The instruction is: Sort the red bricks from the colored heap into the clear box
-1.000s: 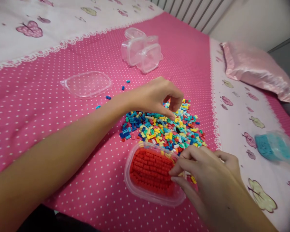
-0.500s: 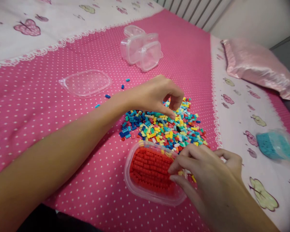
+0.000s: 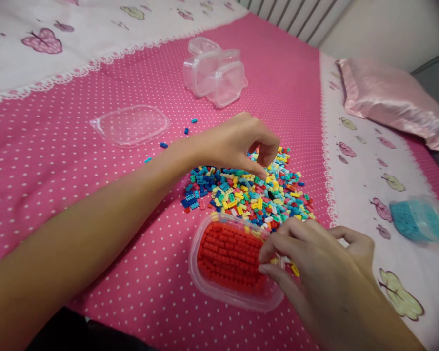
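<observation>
A clear plastic container [image 3: 195,280] holds neat rows of small red building bricks [image 3: 229,258]. My right hand [image 3: 314,268] reaches over its right side, thumb and index finger pinched together against the end of the rows. Whatever sits between those fingertips is too small or hidden to name. Behind the container lies a heap of small mixed-colour building bricks [image 3: 241,192]. Over this heap my left hand [image 3: 245,144] is bent down, its fingers curled towards the thumb in a pinch. I cannot make out what its fingertips hold.
A clear lid [image 3: 131,126] lies flat at the left, near a few stray blue bricks [image 3: 163,145]. Several stacked clear containers [image 3: 214,73] stand at the back. To the right are a container of turquoise pieces [image 3: 417,219] and a pink pillow [image 3: 395,102], on a pink dotted bedspread [image 3: 131,273].
My right hand has shifted very slightly to the right at the container's edge. The left hand holds the same pose over the heap.
</observation>
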`<state>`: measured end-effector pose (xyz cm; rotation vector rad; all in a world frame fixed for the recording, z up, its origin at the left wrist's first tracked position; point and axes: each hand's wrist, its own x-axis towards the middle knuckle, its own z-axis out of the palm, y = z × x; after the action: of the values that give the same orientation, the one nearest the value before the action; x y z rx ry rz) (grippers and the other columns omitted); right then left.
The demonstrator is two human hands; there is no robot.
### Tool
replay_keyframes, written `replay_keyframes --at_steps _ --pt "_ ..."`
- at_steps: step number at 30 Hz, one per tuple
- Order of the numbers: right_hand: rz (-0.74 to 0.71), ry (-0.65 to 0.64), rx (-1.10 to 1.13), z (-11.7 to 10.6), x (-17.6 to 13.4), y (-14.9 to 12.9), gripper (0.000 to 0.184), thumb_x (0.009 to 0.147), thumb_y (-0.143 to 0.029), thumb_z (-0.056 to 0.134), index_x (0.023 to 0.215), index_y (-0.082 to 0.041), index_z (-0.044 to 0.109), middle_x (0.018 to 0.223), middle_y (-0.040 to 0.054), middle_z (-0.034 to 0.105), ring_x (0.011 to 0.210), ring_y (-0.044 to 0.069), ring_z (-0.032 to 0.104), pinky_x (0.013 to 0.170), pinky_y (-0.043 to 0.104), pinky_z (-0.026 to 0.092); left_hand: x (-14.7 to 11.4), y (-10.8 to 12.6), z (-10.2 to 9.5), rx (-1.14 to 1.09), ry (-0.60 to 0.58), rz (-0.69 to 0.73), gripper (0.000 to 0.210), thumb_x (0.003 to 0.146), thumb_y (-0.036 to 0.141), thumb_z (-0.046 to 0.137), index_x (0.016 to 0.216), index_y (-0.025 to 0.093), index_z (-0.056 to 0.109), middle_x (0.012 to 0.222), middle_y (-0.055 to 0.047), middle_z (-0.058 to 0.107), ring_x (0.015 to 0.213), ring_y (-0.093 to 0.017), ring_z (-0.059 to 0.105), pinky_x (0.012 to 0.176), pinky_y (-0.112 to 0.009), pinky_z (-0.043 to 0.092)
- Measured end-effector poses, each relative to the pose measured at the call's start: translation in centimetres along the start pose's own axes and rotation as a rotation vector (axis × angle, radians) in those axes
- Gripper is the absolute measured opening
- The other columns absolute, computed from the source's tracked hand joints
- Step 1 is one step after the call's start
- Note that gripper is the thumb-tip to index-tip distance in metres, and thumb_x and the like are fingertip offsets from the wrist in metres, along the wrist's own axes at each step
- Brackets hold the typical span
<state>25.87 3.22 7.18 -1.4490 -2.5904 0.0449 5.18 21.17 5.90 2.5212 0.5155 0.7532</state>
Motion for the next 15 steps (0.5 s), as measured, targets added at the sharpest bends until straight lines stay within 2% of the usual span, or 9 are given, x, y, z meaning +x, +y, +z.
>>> replay_keyframes --at_steps 11,15 --pt "-0.024 0.103 -0.152 -0.6 -1.3 -0.1 0.024 0.099 -0.032 0.05 0.082 -0.028 0.067 0.076 -0.0021 0.066 0.069 0.019 0.06 0.076 0.041 0.026 0.0 0.0 0.0 0.018 -0.007 0.007 0.011 0.081 0.032 0.078 0.081 0.023 0.073 0.081 0.0 0.074 0.077 -0.016 0.066 0.078 -0.031 0.046" --pt "-0.01 0.058 -0.158 -0.1 -0.9 -0.7 0.024 0.097 -0.027 0.05 0.079 -0.027 0.065 0.076 -0.0024 0.064 0.071 0.018 0.06 0.079 0.042 0.025 0.0 0.0 0.0 0.031 -0.004 0.024 0.008 0.083 0.03 0.076 0.081 0.023 0.072 0.081 0.001 0.074 0.076 -0.015 0.067 0.078 -0.031 0.045"
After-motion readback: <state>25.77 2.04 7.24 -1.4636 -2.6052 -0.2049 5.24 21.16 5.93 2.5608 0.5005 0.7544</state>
